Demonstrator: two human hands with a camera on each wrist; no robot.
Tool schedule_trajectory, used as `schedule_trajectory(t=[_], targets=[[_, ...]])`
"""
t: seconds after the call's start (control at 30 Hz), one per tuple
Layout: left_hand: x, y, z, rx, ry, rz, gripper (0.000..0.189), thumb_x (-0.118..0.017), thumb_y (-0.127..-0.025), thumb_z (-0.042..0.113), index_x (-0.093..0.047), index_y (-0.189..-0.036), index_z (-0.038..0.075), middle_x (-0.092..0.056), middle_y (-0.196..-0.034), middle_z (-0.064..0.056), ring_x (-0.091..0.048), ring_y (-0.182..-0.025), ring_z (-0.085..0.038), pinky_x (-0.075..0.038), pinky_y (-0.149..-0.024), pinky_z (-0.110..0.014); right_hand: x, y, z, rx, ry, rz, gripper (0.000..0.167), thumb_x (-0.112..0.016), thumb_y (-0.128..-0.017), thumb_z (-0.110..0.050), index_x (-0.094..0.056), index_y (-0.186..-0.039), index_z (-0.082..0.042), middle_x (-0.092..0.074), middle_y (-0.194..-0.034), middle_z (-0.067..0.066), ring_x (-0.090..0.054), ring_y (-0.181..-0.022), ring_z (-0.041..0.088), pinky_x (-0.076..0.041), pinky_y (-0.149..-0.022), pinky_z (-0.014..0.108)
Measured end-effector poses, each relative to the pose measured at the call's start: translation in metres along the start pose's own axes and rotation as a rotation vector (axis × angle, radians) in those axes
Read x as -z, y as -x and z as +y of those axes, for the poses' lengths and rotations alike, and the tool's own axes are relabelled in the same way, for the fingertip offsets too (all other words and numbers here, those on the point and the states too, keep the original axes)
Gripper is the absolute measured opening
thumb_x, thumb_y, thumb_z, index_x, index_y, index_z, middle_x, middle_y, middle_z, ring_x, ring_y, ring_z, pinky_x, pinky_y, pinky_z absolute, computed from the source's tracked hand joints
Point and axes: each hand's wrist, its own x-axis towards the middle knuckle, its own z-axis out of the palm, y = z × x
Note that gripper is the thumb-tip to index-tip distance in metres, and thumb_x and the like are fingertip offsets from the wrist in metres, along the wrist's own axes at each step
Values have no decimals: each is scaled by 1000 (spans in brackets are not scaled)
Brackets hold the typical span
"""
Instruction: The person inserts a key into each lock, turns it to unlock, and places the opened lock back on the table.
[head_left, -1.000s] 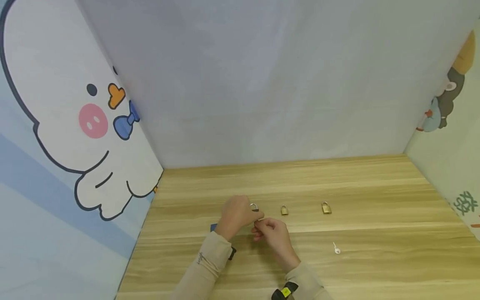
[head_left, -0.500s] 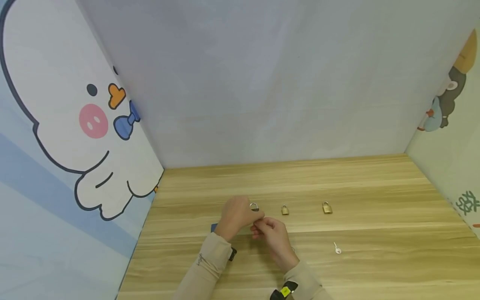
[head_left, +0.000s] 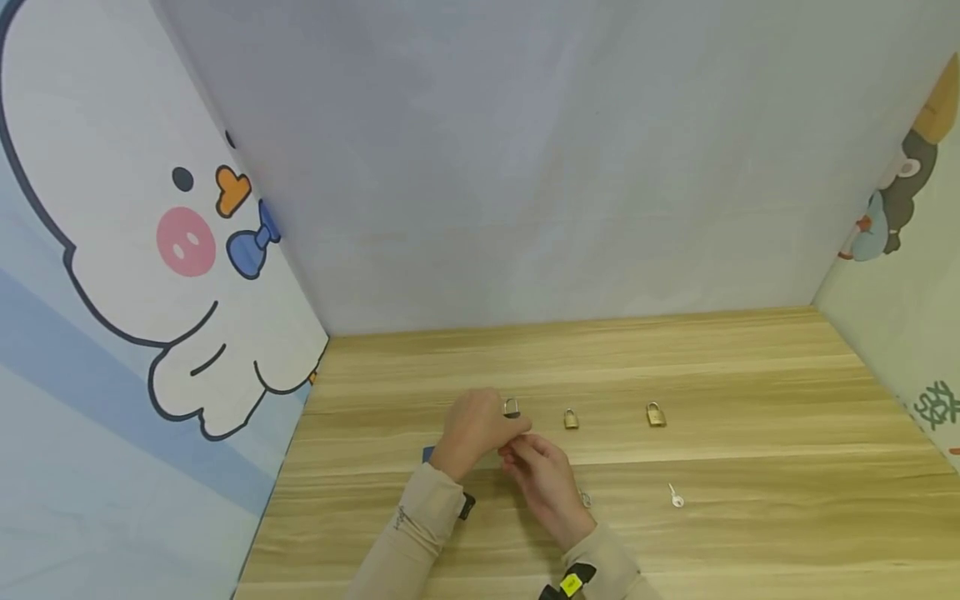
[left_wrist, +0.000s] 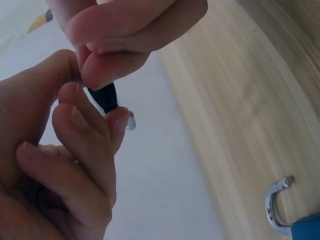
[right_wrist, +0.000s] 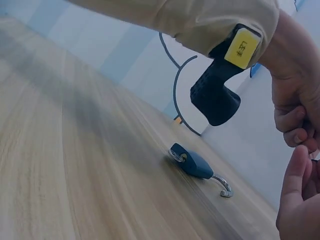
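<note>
My left hand point(head_left: 476, 429) grips a small black padlock point(left_wrist: 105, 96) with a silver shackle point(head_left: 512, 407). In the left wrist view its fingers point(left_wrist: 82, 125) curl about the dark body, most of which they cover. Against the padlock's lower end, my right hand point(head_left: 547, 483) has its thumb and fingertips pinched together. Whatever lies between them is hidden. A blue padlock point(right_wrist: 192, 162) lies on the table by the left forearm, its shackle swung out and a silver key point(right_wrist: 176, 156) at its keyhole end.
Two brass padlocks, a small one point(head_left: 571, 420) and a larger one point(head_left: 656, 415), lie right of the hands. A silver key point(head_left: 677, 497) lies at the right, another key point(head_left: 585, 498) beside the right wrist. Printed cloth walls surround the wooden table point(head_left: 787, 400).
The black padlock's shackle shows slightly higher and taller above the left hand. My right hand has turned and shifted slightly, uncovering the key by its wrist. The left hand has barely moved.
</note>
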Motion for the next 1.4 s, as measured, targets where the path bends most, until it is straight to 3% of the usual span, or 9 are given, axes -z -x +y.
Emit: schedule_trajectory(t=[0.13, 0.23, 0.37, 0.5, 0.7, 0.83, 1.1, 1.23, 1.4], targets=[[1, 0, 0, -10, 1, -3, 47, -71, -80, 32, -36, -52, 17, -24, -45, 10, -21, -40, -4, -19, -37, -21, 2, 1, -2, -48, -48, -37, 16, -52, -102, -5, -67, -97, -4, -62, -99, 7, -59, -92, 17, -51, -84, 28], [2, 1, 0, -17, -20, 1, 49, -73, -80, 32, -35, -52, 17, -23, -45, 10, -20, -40, -4, -18, -38, -21, 4, 1, -3, -65, -13, -57, 16, -54, -102, -6, -68, -94, -4, -64, -96, 7, -61, -90, 16, -52, -83, 28], [3, 2, -1, -29, -61, -4, 51, -74, -79, 32, -33, -52, 17, -20, -46, 10, -17, -42, -5, -16, -39, -21, 9, 2, -8, -62, 141, -92, 14, -59, -99, -8, -69, -97, 1, -67, -93, 8, -64, -86, 18, -54, -81, 31], [5, 3, 1, -53, -106, -27, 45, -71, -76, 29, -36, -51, 18, -22, -46, 11, -19, -43, -5, -17, -40, -22, 19, 4, -19, -22, 307, -119, 23, -60, -99, -11, -64, -106, 12, -68, -95, 10, -66, -85, 22, -56, -81, 35], [12, 2, -1, -107, -131, -79, 41, -75, -78, 28, -42, -58, 17, -30, -51, 10, -27, -45, -4, -24, -41, -20, 35, 5, -39, 48, 508, -68, 28, -61, -99, -11, -59, -111, 14, -69, -99, 17, -65, -89, 32, -56, -79, 38], [18, 1, -6, -196, -151, -137, 39, -76, -80, 28, -45, -59, 16, -33, -52, 10, -28, -45, -3, -26, -42, -21, 43, 8, -54, 148, 637, -47, 23, -62, -98, -8, -63, -111, 10, -69, -101, 17, -65, -91, 35, -56, -77, 36], [31, 0, -15, -439, -228, -235, 23, -75, -79, 24, -57, -69, 15, -47, -61, 8, -38, -53, -5, -34, -49, -20, 53, 9, -69, 424, 961, -82, 14, -66, -96, -8, -73, -108, -4, -72, -104, 7, -67, -89, 22, -55, -73, 29], [33, 1, -15, -495, -231, -252, 21, -75, -82, 24, -58, -72, 16, -49, -62, 9, -40, -54, -4, -35, -50, -20, 52, 8, -69, 464, 1011, -122, 14, -67, -95, -10, -74, -107, -6, -72, -105, 2, -67, -93, 21, -54, -78, 31], [33, 2, -13, -562, -231, -246, 22, -76, -84, 26, -59, -74, 15, -48, -62, 10, -39, -54, -2, -34, -50, -19, 48, 6, -66, 455, 1029, -156, 13, -67, -95, -10, -75, -106, -8, -73, -104, 1, -67, -94, 21, -54, -79, 33]])
